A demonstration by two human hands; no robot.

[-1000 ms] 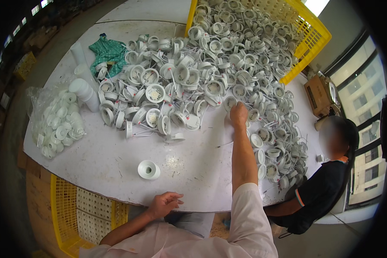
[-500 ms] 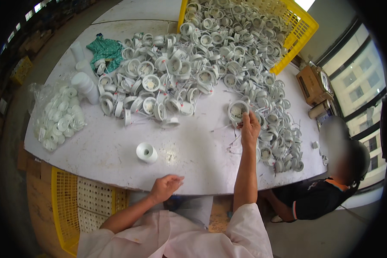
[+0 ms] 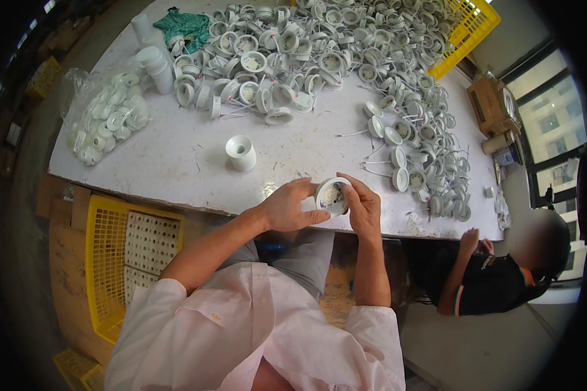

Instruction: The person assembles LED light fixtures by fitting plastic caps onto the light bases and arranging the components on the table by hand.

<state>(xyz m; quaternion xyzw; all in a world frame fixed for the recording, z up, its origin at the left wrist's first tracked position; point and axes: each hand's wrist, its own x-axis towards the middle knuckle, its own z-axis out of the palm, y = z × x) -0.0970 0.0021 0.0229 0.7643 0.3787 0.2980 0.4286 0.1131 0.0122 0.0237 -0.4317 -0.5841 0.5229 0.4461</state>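
A round white downlight housing (image 3: 324, 189) with a pale circuit board inside is held above the table's near edge, its open face toward me. My left hand (image 3: 289, 207) grips its left side, the thumb against the lower rim. On the other side my right hand (image 3: 361, 207) closes around the rim with its thumb and fingers. Just beyond my left hand, a short stack of white cup-shaped pieces (image 3: 241, 155) stands upright on the table. A big heap of similar white housings (image 3: 287, 42) with wires lies across the far side and continues down the right.
On the left lie a clear bag of white rings (image 3: 107, 124), stacked white cups (image 3: 155, 65) and a green cloth (image 3: 182, 29). A yellow crate (image 3: 466, 32) stands far right. Another yellow basket (image 3: 104, 260) sits below the table's left edge. A co-worker (image 3: 496, 277) is at right.
My right hand has brought a housing from the right-hand heap back toward me. My left hand has come up and taken hold of it too. The view has tilted downward.
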